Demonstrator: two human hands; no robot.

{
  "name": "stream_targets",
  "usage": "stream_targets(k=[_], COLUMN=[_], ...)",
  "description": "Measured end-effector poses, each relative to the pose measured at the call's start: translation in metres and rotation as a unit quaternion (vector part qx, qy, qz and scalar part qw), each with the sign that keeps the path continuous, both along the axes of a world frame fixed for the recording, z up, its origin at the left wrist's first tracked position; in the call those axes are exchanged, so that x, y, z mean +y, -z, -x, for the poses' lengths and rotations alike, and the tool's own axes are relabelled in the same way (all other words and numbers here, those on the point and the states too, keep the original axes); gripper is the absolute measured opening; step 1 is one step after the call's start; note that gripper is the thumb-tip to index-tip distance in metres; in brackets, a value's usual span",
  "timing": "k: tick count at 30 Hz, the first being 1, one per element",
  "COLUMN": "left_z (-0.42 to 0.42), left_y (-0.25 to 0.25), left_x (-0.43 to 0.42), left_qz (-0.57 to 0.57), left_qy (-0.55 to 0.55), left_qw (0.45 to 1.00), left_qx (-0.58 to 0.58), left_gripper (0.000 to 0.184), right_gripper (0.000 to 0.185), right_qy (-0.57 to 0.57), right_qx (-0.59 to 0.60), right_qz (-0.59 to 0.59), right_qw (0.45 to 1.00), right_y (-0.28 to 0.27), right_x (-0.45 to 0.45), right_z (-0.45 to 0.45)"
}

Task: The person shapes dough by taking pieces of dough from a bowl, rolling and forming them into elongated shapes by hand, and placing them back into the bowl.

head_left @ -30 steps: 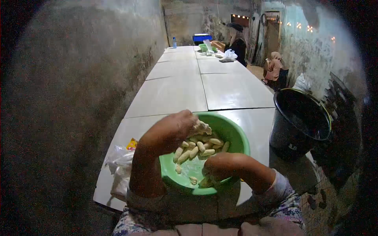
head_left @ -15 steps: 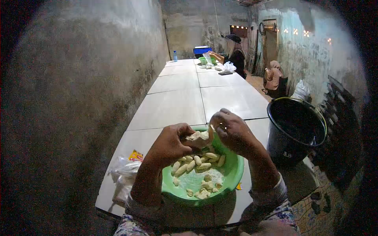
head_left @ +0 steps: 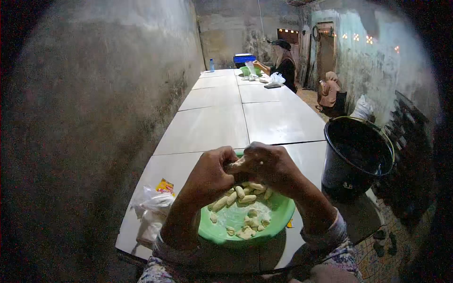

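Above a green bowl, my left hand is closed around a pale lump of dough. My right hand meets it there, its fingers curled over the dough's other side, with white bits stuck to the skin. The two hands partly hide the dough and the back of the bowl. Several finger-shaped dough pieces lie in the bowl beneath my hands. Nearer me, rough loose lumps rest on its floury bottom.
Clear plastic bags and a yellow packet lie on the white table at left. A black bucket stands at right. At the far end, a person works beside another green bowl; another person sits by the wall.
My right hand has come down and left onto the dough, closing over it. The dough is more covered than before. The view has shifted slightly.
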State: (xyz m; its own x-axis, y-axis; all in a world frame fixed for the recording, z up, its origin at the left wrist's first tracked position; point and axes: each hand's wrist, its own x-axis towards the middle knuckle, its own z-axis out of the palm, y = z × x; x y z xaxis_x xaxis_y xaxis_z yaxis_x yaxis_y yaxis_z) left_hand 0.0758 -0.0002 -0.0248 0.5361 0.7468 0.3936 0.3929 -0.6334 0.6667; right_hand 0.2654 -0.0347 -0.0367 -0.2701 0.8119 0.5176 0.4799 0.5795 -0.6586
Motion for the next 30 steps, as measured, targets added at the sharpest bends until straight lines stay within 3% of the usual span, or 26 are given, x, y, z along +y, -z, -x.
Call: stream_targets(k=[2, 4, 6, 7, 10, 12, 13, 15, 17, 18, 19, 20, 21, 22, 24, 25, 26, 27, 28, 30], left_z=[-0.001, 0.005, 0.008, 0.01, 0.012, 0.005, 0.0, -0.003, -0.002, -0.001, -0.002, -0.002, -0.006, -0.006, -0.006, -0.004, -0.005, -0.005, -0.005, -0.005], left_y=[0.0, 0.005, 0.011, 0.01, 0.004, 0.005, -0.002, 0.001, 0.003, 0.006, 0.012, 0.015, 0.01, 0.011, 0.014, 0.014, 0.012, 0.007, 0.005, 0.006], left_x=[-0.001, 0.006, 0.013, 0.012, 0.005, 0.001, -0.006, -0.005, -0.006, -0.005, -0.002, -0.001, -0.011, -0.008, 0.0, -0.001, -0.003, -0.005, -0.007, -0.007], left_qz=[0.008, 0.002, -0.014, -0.015, -0.004, -0.093, -0.073, -0.084, -0.15, -0.15, -0.085, -0.019, 0.073, 0.072, 0.067, 0.01, 0.011, 0.008, 0.006, -0.003], left_qy=[0.028, 0.039, 0.068, 0.068, 0.053, 0.042, 0.016, 0.022, 0.02, 0.02, 0.06, 0.1, 0.221, 0.222, 0.123, 0.132, 0.132, 0.114, 0.096, 0.086], left_qw=[0.999, 0.999, 0.998, 0.998, 0.998, 0.995, 0.996, 0.996, 0.988, 0.988, 0.994, 0.995, 0.969, 0.969, 0.99, 0.991, 0.991, 0.988, 0.981, 0.98], left_qx=[-0.016, -0.009, 0.002, 0.003, -0.017, 0.007, 0.058, 0.038, 0.031, 0.032, 0.025, 0.019, -0.083, -0.083, 0.001, 0.036, 0.036, 0.103, 0.169, 0.179], left_gripper=[0.028, 0.024, 0.024, 0.024, 0.028, 0.035, 0.04, 0.043, 0.061, 0.061, 0.067, 0.072, 0.072, 0.072, 0.063, 0.048, 0.048, 0.044, 0.041, 0.038], right_gripper=[0.024, 0.021, 0.023, 0.025, 0.027, 0.027, 0.024, 0.016, 0.015, 0.015, 0.014, 0.014, 0.012, 0.011, 0.009, 0.009, 0.009, 0.011, 0.011, 0.012], right_qy=[-0.015, -0.022, -0.132, -0.088, -0.159, -0.101, -0.097, -0.094, -0.105, -0.117, -0.029, -0.029, -0.049, -0.068, -0.086, -0.056, -0.025, -0.078, -0.078, -0.151], right_qx=[0.103, 0.069, 0.155, 0.043, 0.089, 0.068, 0.054, 0.041, 0.048, 0.053, -0.006, -0.006, 0.024, 0.054, 0.084, 0.011, -0.063, 0.034, 0.033, 0.085], right_qz=[0.044, 0.071, 0.164, 0.187, 0.215, 0.237, 0.203, 0.151, 0.157, 0.162, 0.188, 0.189, 0.166, 0.142, 0.119, 0.118, 0.116, 0.19, 0.191, 0.221], right_qw=[0.994, 0.995, 0.965, 0.978, 0.96, 0.964, 0.973, 0.983, 0.981, 0.978, 0.982, 0.982, 0.985, 0.986, 0.986, 0.991, 0.991, 0.978, 0.978, 0.96], right_y=[0.007, 0.007, 0.005, -0.003, -0.011, -0.011, -0.002, 0.004, 0.001, -0.002, -0.006, -0.005, -0.003, -0.001, -0.002, -0.004, -0.004, -0.003, -0.003, -0.002], right_x=[0.007, 0.009, 0.008, 0.004, -0.005, 0.0, 0.007, 0.01, 0.007, 0.004, 0.001, 0.001, 0.0, -0.002, -0.001, 0.0, 0.001, 0.001, 0.001, 0.004], right_z=[-0.005, -0.012, -0.016, -0.018, -0.027, -0.025, -0.025, -0.024, -0.024, -0.024, -0.015, -0.013, -0.011, -0.01, -0.011, -0.012, -0.014, -0.016, -0.019, -0.03])
